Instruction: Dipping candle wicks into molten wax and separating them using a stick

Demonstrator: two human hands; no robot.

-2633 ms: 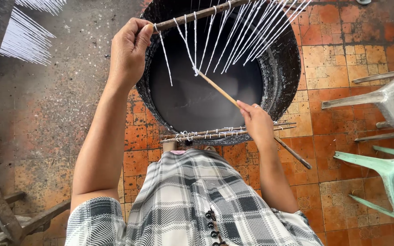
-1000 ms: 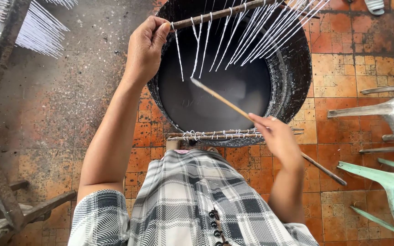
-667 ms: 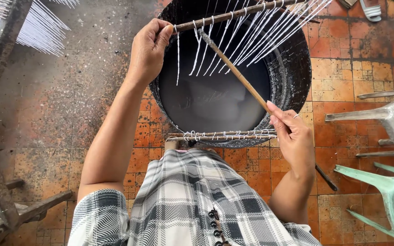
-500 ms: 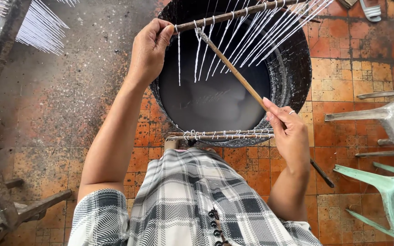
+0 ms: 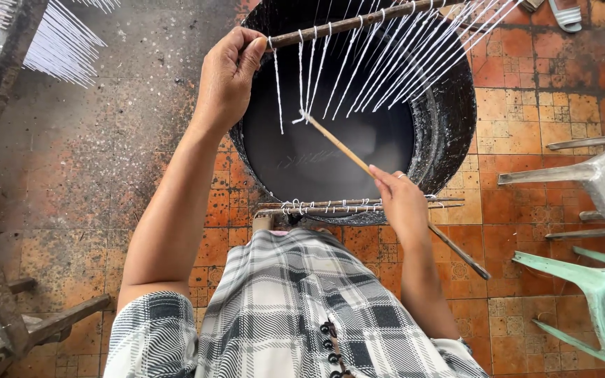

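**Hands working white strings over a black tub**

The left hand (image 5: pixel 227 77) grips the end of a wooden rod (image 5: pixel 358 21) strung with white strings (image 5: pixel 379 63). The right hand (image 5: pixel 402 203) holds a thin stick (image 5: pixel 341 145), its tip touching two strings. Below sits a black tub (image 5: pixel 449 119) of dark liquid on an orange tiled floor (image 5: pixel 526 98). Plastic chairs (image 5: pixel 596 210) stand to the right.

The right hand (image 5: pixel 402 203) has drawn the thin stick (image 5: pixel 337 145) down from the rod, its tip now catching the white strings (image 5: pixel 304 115).
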